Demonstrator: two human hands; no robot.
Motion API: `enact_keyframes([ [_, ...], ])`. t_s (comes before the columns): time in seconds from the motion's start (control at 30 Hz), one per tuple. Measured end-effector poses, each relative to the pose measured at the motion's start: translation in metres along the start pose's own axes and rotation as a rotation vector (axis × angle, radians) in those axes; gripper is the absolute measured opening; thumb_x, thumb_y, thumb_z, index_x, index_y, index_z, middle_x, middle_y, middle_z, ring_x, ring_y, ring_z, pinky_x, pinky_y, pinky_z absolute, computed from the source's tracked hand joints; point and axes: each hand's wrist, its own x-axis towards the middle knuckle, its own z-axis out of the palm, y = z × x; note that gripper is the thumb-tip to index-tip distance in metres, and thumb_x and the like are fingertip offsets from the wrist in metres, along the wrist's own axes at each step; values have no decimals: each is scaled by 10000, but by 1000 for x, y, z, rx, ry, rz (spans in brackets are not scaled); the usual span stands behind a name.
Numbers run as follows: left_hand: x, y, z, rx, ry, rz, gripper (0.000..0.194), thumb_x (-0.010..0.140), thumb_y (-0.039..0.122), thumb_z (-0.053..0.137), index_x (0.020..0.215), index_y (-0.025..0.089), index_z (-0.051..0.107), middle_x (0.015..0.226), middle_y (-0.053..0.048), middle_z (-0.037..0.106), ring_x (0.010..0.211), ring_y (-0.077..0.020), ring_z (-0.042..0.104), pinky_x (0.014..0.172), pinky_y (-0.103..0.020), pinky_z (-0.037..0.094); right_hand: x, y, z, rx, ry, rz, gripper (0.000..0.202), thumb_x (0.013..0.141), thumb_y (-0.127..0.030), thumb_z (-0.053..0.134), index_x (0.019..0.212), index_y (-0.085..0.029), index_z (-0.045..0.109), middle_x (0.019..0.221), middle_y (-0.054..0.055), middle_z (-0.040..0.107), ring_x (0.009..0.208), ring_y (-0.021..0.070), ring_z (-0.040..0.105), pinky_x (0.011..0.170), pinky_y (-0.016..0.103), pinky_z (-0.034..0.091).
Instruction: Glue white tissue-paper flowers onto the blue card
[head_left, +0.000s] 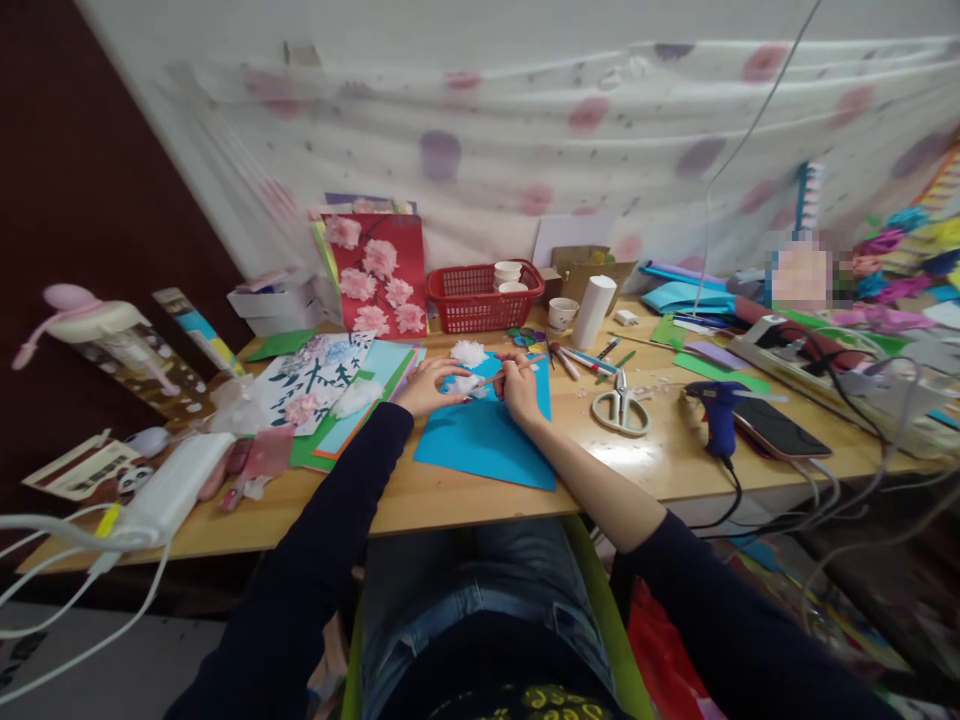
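Observation:
A sheet of blue paper (487, 450) lies on the table in front of me. Over its upper part, my left hand (427, 388) steadies a fluffy white paper flower (471, 386) between thumb and fingers. My right hand (519, 390) is closed around a thin brown stick (491, 379), whose tip points left at that flower; whether it is a brush or a pencil I cannot make out. Another white paper flower (469, 353) rests at the sheet's far edge, just beyond my fingers.
Behind stand a red basket (472, 305) with paper cups, a red card with pink flowers (381, 270) and a white roll (594, 312). Scissors (621, 408), a blue glue gun (718, 415) and a phone (784, 425) lie right. Stacked papers (322, 450) and a power bank (176, 485) lie left.

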Motion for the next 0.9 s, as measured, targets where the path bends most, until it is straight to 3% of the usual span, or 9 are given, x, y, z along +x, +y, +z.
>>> enact_keyframes([
  [0.27,4,12,4,118,124,-65,72,809,294,724,828,269,790,1074,-34,770,1272,-290,529,1168,-497,261,0,-3,5,147,-43,71,205,830,-403,429,884,-220,505,323,-121,392,275,130,353,354,236,290],
  [0.47,2,11,-7,129,172,-134,128,809,302,690,855,226,783,1089,-50,767,1135,-238,638,1077,-379,411,-4,-24,-5,159,5,10,275,853,-479,415,863,-229,531,353,-97,409,328,140,400,384,249,318],
  [0.57,0,6,-13,152,184,-216,229,834,347,634,920,191,777,1057,-53,777,1033,-232,684,984,-331,471,-11,-43,-19,117,52,-42,326,877,-512,401,753,-239,531,377,-71,398,378,145,412,408,255,323],
  [0.67,-3,-2,-18,213,216,-348,287,862,370,565,936,183,770,994,-73,784,979,-260,700,873,-330,498,-35,-67,-57,-71,128,-161,466,875,-602,462,579,-242,462,493,-13,470,494,148,484,481,266,391],
  [0.73,-5,-9,-21,273,244,-453,280,862,337,533,906,187,765,958,-106,782,984,-304,695,836,-367,488,-62,-83,-96,-272,231,-218,502,890,-662,424,603,-252,458,539,-4,483,515,167,497,494,285,408],
  [0.8,-7,-15,-23,324,265,-540,271,854,318,517,887,196,757,963,-132,776,1014,-345,681,838,-406,469,-92,-95,-140,-490,302,-174,517,901,-687,370,641,-258,490,570,14,515,521,186,511,496,306,409],
  [0.9,-8,-19,-24,365,270,-606,285,850,338,505,899,201,749,1002,-148,770,1025,-368,672,829,-427,462,-125,-95,-196,-907,623,-84,439,853,-663,473,715,-255,560,633,41,588,600,227,571,577,345,438],
])
